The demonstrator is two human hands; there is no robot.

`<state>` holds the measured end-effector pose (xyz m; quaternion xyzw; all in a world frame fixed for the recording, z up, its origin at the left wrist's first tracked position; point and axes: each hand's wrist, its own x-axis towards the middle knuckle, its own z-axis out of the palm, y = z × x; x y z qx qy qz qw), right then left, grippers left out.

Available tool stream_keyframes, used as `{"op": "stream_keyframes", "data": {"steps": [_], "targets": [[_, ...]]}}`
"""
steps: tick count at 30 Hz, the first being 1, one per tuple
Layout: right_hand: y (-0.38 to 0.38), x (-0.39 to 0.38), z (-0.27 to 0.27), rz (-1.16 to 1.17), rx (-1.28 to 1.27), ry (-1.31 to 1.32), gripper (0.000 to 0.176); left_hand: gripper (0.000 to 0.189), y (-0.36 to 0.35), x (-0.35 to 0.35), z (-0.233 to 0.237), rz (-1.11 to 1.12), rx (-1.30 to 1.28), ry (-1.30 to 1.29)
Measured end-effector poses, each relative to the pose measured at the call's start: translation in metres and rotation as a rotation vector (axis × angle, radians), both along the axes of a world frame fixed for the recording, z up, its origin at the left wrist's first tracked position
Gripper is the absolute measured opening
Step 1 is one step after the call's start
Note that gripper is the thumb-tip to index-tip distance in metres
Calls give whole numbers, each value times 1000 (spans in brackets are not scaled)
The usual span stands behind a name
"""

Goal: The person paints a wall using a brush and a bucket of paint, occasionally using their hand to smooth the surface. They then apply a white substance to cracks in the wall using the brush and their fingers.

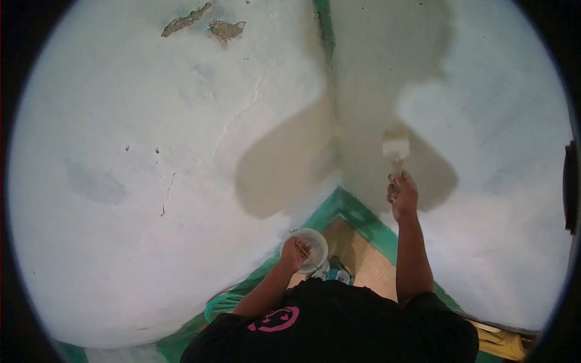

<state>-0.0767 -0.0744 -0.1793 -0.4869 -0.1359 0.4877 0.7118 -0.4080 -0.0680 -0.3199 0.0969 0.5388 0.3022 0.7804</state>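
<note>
My right hand (403, 196) is closed around the handle of a wide paintbrush (396, 149). The brush points upward, its pale bristles at the right-hand wall (496, 157) near the corner. Lower down and to the left, my left hand (295, 254) is closed at a round white bucket (320, 240), gripping a thin, pale, stick-like handle that runs across the bucket's opening. Part of the bucket is hidden behind that hand. Whitish paint covers both walls, and my shadow falls across the corner.
A green painted band (370, 225) edges both walls above the tan floor tiles (370, 266). Plaster has flaked off the left wall (227, 29). A green coiled thing (221, 304) lies by my left arm, and yellow cloth (502, 343) sits at lower right.
</note>
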Motion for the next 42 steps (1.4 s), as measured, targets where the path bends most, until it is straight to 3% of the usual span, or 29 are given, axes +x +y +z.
{"op": "stream_keyframes", "data": {"steps": [2, 6, 9, 11, 14, 16, 18, 20, 22, 25, 28, 34, 36, 39, 42], "targets": [[6, 2, 33, -1, 275, -85, 10, 15, 2, 2, -5, 24, -9, 8], [11, 7, 48, -128, 306, -3, 5, 15, 4, -4, -21, 33, -70, 33], [10, 7, 4, -210, 156, 56, 5, 15, 3, -11, -19, 25, -88, 25], [4, -4, -32, -187, -83, 199, 7, 15, 5, -18, -16, 28, -62, -19], [12, -50, -48, -205, -208, 91, 8, 13, 6, -26, -15, 14, -15, -113], [18, -90, -27, 10, -243, -53, 10, 13, 7, -28, -10, 36, 14, -133], [45, -114, -18, 197, 80, -395, 15, 12, 7, -30, -9, 36, 37, -138], [64, -131, 39, 239, 285, -1034, 22, 18, 10, -28, 13, 54, 19, -66], [77, -158, 108, 13, 561, -1293, 20, 20, 2, -35, 17, 48, 50, -118], [90, -183, 190, -109, 690, -1460, 20, 22, 5, -48, 22, 43, 82, -179], [113, -209, 223, -163, 669, -1523, 20, 20, 5, -68, 23, 39, 83, -236], [119, -239, 160, -140, 460, -1685, 26, 18, 5, -92, 34, 153, 89, -248], [108, -237, 142, 23, 283, -1659, 24, 18, 3, -100, 31, 178, 97, -237], [87, -228, 152, 144, 79, -1736, 23, 19, 4, -112, 34, 164, 119, -258], [78, -221, 194, 115, 166, -1872, 21, 18, 0, -120, 44, 114, 156, -309]]}}
